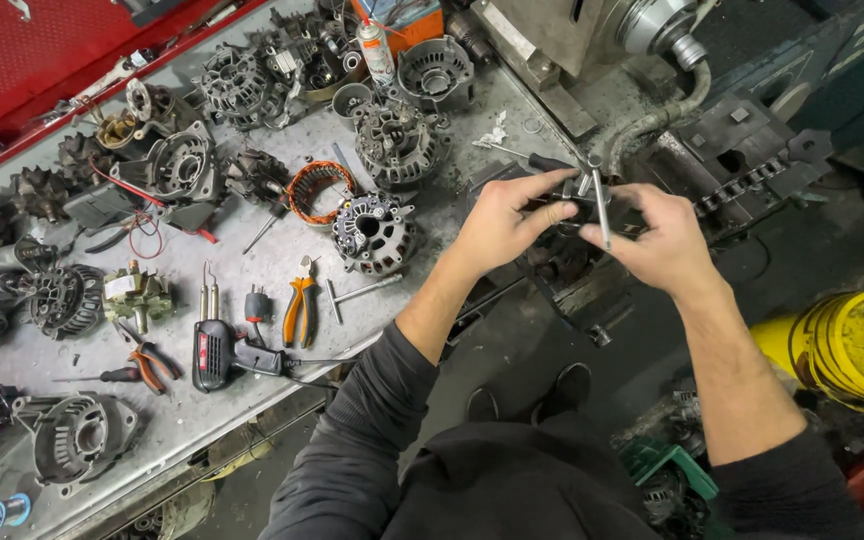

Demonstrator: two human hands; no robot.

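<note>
Best done slowly — left hand (497, 222) clamped round the small dark part (562, 208) above the desk (282, 262) edge, right hand (664, 245) fingers (620, 222) pinching the thin metal rod (602, 205) upright — steadying the part, keeping the rod square.

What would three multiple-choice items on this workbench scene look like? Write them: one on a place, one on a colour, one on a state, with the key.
1. Where do the orange-handled pliers lie?
A. On the bench, beside the soldering gun
B. In the bucket
C. On the floor

2. What colour is the bucket at the right?
A. Blue
B. Yellow
C. White

3. What are the hands doing?
A. Resting flat on the bench
B. Hanging empty
C. Both on a small dark part with thin metal rods

Key: 1 A, the pliers lie on the grey bench top just right of the gun. 2 B, its wall and lid are yellow. 3 C, left hand and right hand meet around the part.
</note>
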